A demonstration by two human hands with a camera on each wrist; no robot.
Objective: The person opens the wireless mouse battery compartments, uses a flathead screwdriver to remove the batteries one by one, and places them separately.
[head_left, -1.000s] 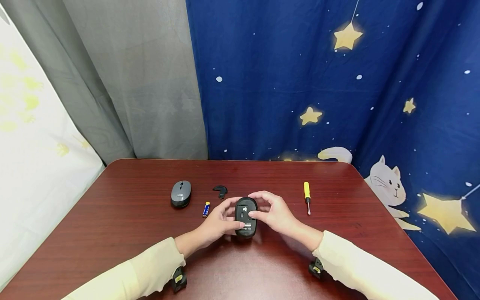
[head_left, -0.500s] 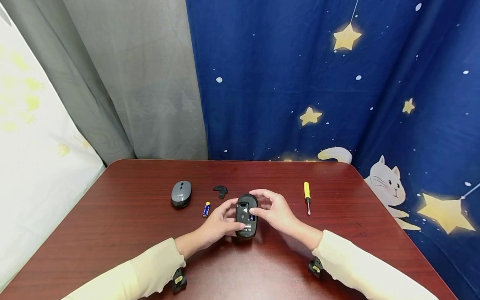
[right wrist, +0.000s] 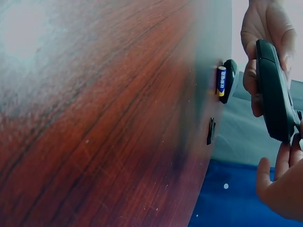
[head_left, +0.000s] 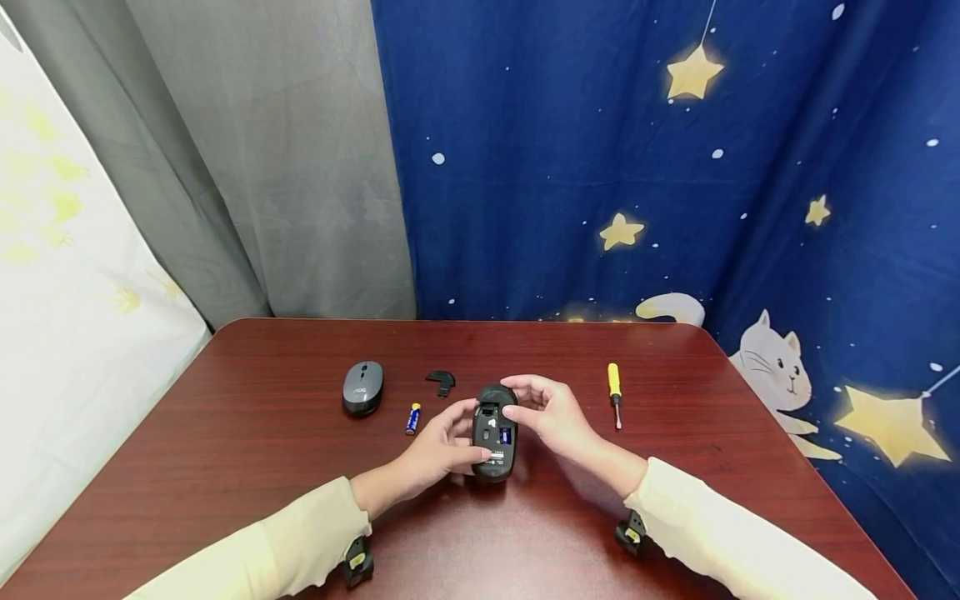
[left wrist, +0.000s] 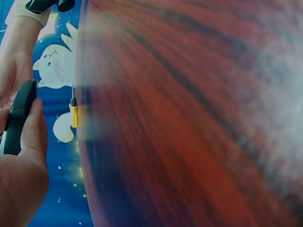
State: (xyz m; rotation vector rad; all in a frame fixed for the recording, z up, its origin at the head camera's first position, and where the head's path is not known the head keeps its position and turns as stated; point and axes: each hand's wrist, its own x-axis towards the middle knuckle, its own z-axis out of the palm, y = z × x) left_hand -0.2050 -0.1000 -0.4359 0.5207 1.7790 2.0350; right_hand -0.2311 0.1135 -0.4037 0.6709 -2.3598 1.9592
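On grey mouse (head_left: 362, 387) left of hands: "AOC" lettering.

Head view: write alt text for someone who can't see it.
Two hands hold a black mouse underside-up above a dark red table, left hand gripping its side, right hand at its top. Behind lie a grey mouse, battery, small black cover and yellow screwdriver.

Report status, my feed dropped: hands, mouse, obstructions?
Left hand grips upturned black computer mouse. Right hand pinches its far end. Blue battery, black cover piece lie beside; nothing obstructing.
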